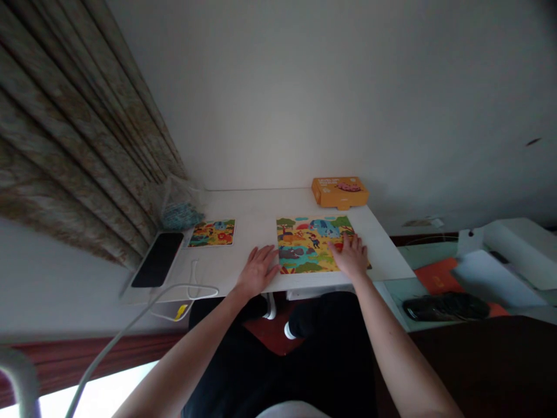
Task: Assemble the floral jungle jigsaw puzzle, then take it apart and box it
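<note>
A colourful jigsaw puzzle (311, 241) with animals, including a blue elephant and a hippo, lies flat on the white table (256, 203). My right hand (351, 255) rests on its right side with the fingers spread, covering part of the picture. Beside the puzzle's left edge, my left hand (257, 270) lies on the table, fingers stretched out and holding nothing. Further left is a smaller picture card (212, 233) with a similar animal scene. An orange puzzle box (340, 193) sits at the back right of the table.
A black phone (157, 259) lies at the table's left end, near a clear plastic bag (180, 209) with blue bits inside. A white cable (143, 316) crosses the front left edge. To the right are a white open box (517, 249) and a dark shiny object (446, 306).
</note>
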`<state>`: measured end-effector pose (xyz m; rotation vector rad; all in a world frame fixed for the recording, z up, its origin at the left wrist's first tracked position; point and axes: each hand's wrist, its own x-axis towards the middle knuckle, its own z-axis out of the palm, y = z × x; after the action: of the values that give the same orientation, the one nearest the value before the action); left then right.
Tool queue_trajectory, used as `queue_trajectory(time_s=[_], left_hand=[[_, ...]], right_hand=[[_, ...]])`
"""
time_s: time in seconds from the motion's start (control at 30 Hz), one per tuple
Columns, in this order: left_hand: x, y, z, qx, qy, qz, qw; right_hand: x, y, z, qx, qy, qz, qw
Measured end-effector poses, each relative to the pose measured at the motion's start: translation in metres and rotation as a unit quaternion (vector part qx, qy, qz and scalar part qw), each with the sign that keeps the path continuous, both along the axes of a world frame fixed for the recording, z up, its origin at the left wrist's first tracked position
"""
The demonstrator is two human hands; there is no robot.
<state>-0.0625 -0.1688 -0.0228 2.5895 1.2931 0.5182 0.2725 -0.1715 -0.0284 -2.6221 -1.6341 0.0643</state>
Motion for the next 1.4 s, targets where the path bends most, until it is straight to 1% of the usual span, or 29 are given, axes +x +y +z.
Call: queue_trajectory(time_s=[0.17, 0.3, 0.4, 0.47, 0.53, 0.63, 0.7, 0.77, 0.83, 0.9, 0.97, 1.13, 1.3, 1.4], left_hand=[[0.001, 0.001, 0.000, 0.006, 0.004, 0.036, 0.999], [0.004, 0.002, 0.005, -0.016, 0.026, 0.088, 0.996], [0.005, 0.003, 0.012, -0.028, 0.055, 0.137, 0.989], [0.005, 0.007, 0.018, -0.027, 0.073, 0.171, 0.982], [0.003, 0.016, 0.023, -0.025, 0.086, 0.192, 0.977], [0.000, 0.041, 0.029, -0.014, 0.101, 0.192, 0.976], [-0.001, 0.061, 0.031, -0.004, 0.113, 0.182, 0.977], [-0.001, 0.080, 0.031, 0.005, 0.125, 0.173, 0.977], [-0.001, 0.095, 0.030, 0.011, 0.135, 0.168, 0.976], [-0.001, 0.106, 0.029, 0.014, 0.147, 0.162, 0.976], [0.000, 0.113, 0.028, 0.016, 0.160, 0.156, 0.975], [0.004, 0.128, 0.030, 0.012, 0.182, 0.165, 0.969], [0.008, 0.141, 0.030, -0.013, 0.172, 0.176, 0.969], [0.010, 0.146, 0.028, -0.028, 0.160, 0.196, 0.967]], right_hand=[[-0.053, 0.007, 0.005, 0.001, 0.007, 0.013, 1.000], [-0.091, 0.008, 0.013, 0.001, 0.019, 0.024, 1.000], [-0.113, 0.005, 0.020, 0.010, 0.018, 0.037, 0.999], [-0.120, 0.004, 0.024, 0.025, 0.020, 0.048, 0.998], [-0.120, 0.007, 0.027, 0.043, 0.029, 0.057, 0.997], [-0.111, 0.025, 0.027, 0.072, 0.039, 0.083, 0.993], [-0.102, 0.044, 0.024, 0.088, 0.044, 0.139, 0.985], [-0.094, 0.065, 0.019, 0.076, 0.059, 0.197, 0.976], [-0.089, 0.081, 0.014, 0.060, 0.070, 0.225, 0.970], [-0.087, 0.092, 0.010, 0.050, 0.072, 0.238, 0.967], [-0.087, 0.098, 0.008, 0.054, 0.067, 0.247, 0.965], [-0.092, 0.105, 0.015, 0.088, 0.039, 0.260, 0.961], [-0.093, 0.120, 0.025, 0.063, 0.012, 0.244, 0.968], [-0.094, 0.128, 0.028, 0.033, 0.004, 0.258, 0.966]])
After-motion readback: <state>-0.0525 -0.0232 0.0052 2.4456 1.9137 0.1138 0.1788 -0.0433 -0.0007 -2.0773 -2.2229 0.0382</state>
